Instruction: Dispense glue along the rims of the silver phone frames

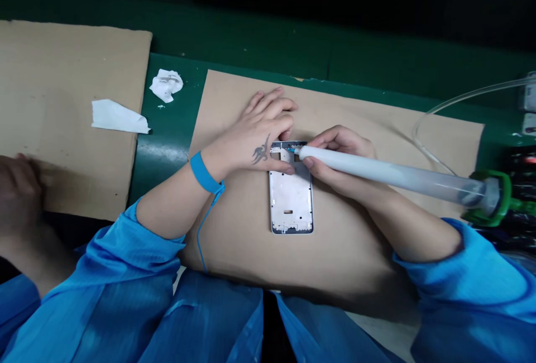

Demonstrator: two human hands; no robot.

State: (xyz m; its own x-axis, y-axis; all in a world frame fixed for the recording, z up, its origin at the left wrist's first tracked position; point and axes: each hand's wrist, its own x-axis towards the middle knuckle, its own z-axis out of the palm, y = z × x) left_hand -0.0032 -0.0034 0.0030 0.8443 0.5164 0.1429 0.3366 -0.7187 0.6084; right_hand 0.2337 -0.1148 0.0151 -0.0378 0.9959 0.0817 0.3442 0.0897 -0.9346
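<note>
A phone frame, pale inside with a dark rim, lies flat on the cardboard. My left hand holds it at its upper left, thumb across the inside and index finger bent at the top edge; the other fingers extend over the cardboard. My right hand grips a large white dispensing syringe near its front end. The syringe slants down to the left, and its small blue tip is at the upper part of the frame. Whether the tip touches the frame I cannot tell.
Beneath my hands is a cardboard sheet on a green table. A clear hose curves in from the right. Crumpled white tissue and a white paper piece lie left. Another person's hand is at the left edge.
</note>
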